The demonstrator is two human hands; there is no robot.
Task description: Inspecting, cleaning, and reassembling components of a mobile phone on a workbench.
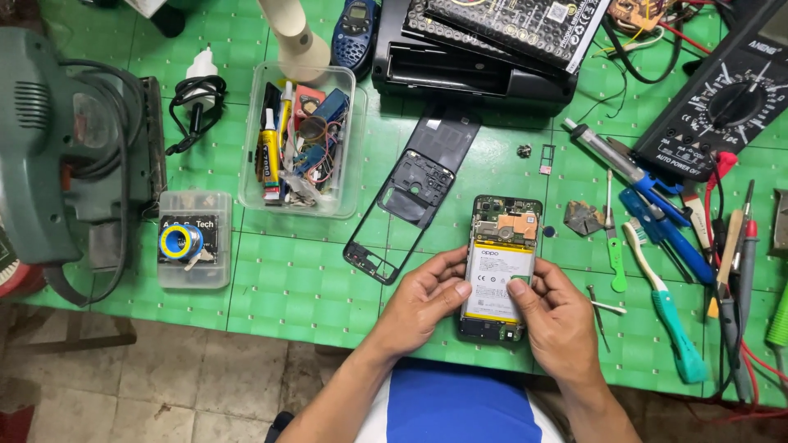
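- Fingers of left hand curled against the 9 o'clock edge of an opened phone, thumb laid on its white battery; grasping, not released.
- Fingers of right hand wrapped round the 3 o'clock edge, thumb pressed on the battery's right part; also grasping.
- Long axis of phone running 12 to 6 o'clock, tilted slightly; circuit-board end with copper patch pointing to 12, lower end toward the body at 6.
- Held just above the green table, low of centre, between both hands.
- Lower corners of phone partly hidden under palms; small parts on the board too fine to make out.
- Black back frame lying at 10 o'clock of the phone, slanted, apart from it.
- Clear box of odds and ends further off at 10 o'clock.
- Teal-handled brush and green tool at 3 o'clock; multimeter cut off at 1 o'clock.
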